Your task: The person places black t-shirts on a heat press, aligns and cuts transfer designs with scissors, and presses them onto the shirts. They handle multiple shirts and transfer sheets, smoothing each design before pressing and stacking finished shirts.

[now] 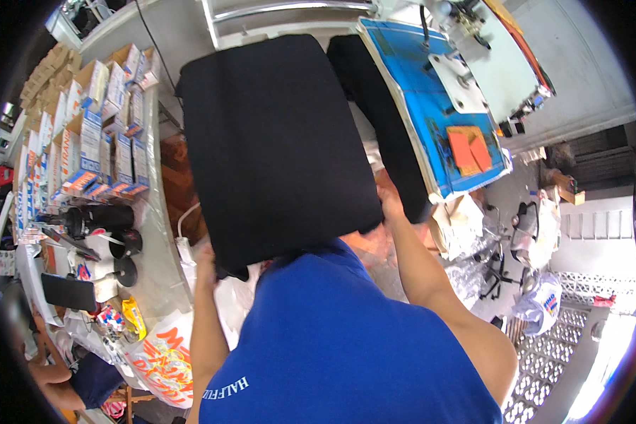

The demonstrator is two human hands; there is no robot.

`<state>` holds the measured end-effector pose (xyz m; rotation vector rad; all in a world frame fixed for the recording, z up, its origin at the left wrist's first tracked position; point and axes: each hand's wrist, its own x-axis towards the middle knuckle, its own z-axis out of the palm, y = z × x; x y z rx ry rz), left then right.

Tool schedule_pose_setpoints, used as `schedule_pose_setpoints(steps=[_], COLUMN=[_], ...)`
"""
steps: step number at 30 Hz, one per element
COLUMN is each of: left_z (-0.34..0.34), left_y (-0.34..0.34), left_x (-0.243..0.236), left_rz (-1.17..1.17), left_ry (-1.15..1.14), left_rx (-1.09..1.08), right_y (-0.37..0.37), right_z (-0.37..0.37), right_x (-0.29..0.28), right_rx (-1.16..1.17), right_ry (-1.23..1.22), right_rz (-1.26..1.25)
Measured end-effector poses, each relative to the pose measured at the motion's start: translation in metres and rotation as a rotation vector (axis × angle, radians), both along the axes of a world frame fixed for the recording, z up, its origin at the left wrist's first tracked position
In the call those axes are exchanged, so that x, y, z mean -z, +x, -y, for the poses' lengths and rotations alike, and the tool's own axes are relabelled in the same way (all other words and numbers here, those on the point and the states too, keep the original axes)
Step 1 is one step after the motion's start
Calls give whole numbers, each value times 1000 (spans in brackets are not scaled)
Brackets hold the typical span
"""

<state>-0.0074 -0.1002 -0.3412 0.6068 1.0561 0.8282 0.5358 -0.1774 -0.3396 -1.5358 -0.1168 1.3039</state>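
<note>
Cartons [124,159] crowd the ten-o'clock bench [159,272]. Left hand [205,263] and right hand [389,203] grip black cloth [279,141]; even tension should keep it smooth.

Cloth [279,145]: plain black. Shirt [346,332]: blue, letters white. Board [408,74]: bright blue. Cards [461,150]: orange-red. Bag [166,364]: white, with orange writing.

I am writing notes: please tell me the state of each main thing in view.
Black cloth: spread flat, smooth
Left hand: at cloth's near left corner, fingers partly hidden
Right hand: at its right edge, fingers partly hidden
Orange pieces: flat on blue board
Boxes: packed in rows
</note>
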Motion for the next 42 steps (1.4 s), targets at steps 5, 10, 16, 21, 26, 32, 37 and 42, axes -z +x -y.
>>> schedule_pose_setpoints(steps=[5,10,16,21,26,32,37,42], left_z=[-29,-159,-360,-443,-429,-449,-453,-435], left_y=[5,26,57,1,-22,-17,7,-6], left_x=[48,-12,-26,12,-21,39,11,7], left_rz=[-238,371,173,135,240,-324,176,208], left_ry=[-398,-287,146,204,-52,225,65,50], left_rx=[269,-59,-155,-378,-374,-570,-514,-521], right_y=[-3,17,41,111,73,86,137,121], right_z=[-30,-165,-344,-375,-392,-385,-382,-389], right_x=[-8,-77,-17,48,-18,-22,16,1], right_rx=[-688,-371,-70,326,159,75,150,144], right_ry=[-228,-14,263,653,216,-67,74,52], right_rz=[219,-453,-141,-242,-35,485,241,253])
